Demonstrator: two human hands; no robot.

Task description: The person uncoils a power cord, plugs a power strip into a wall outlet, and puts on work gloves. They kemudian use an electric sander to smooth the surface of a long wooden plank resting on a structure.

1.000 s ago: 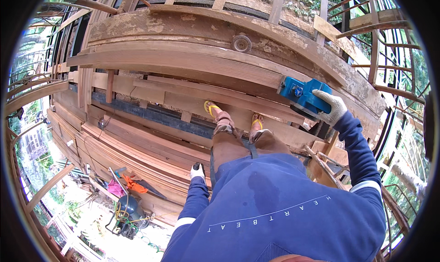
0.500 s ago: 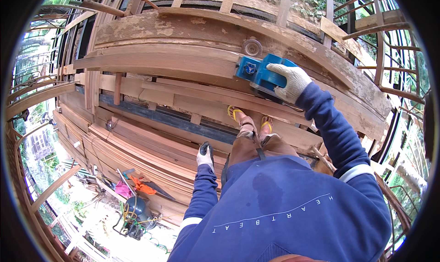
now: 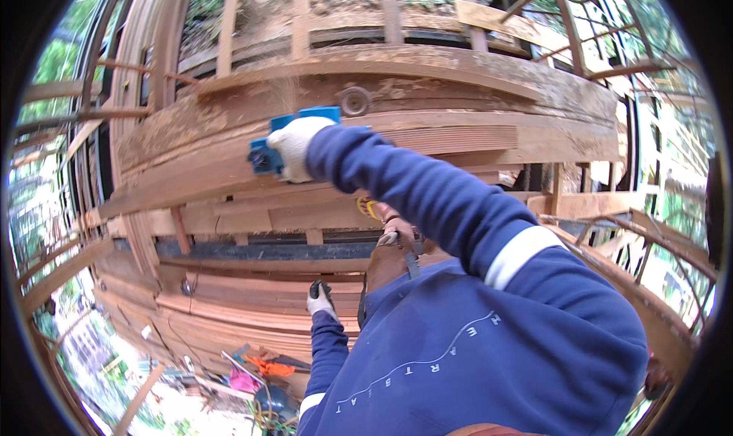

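Observation:
My right hand (image 3: pixel 294 147), in a white work glove, grips a blue electric planer (image 3: pixel 265 158). The planer rests on a long brown board (image 3: pixel 191 165), and a spray of shavings rises from its far side. To the right of the planer, a reddish board with a finely ribbed face (image 3: pixel 458 138) shows past my forearm. Well away from the wood being worked, my left hand (image 3: pixel 321 298) hangs low by my side above stacked planks. Its glove is white with a dark part, and the finger shape is too small to make out.
A thick, rough beam (image 3: pixel 565 85) lies beyond the board, with a small round disc (image 3: pixel 355 101) beside the planer. Stacked reddish planks (image 3: pixel 252 310) fill the lower left. Orange cloth (image 3: pixel 271 366) and a dark rounded tank (image 3: pixel 275 402) lie near them. Wooden posts surround the area.
My right hand has moved the planer left along the board, and my forearm now stretches across the wood. Shavings now fly up. The view has shifted; my left hand stays low.

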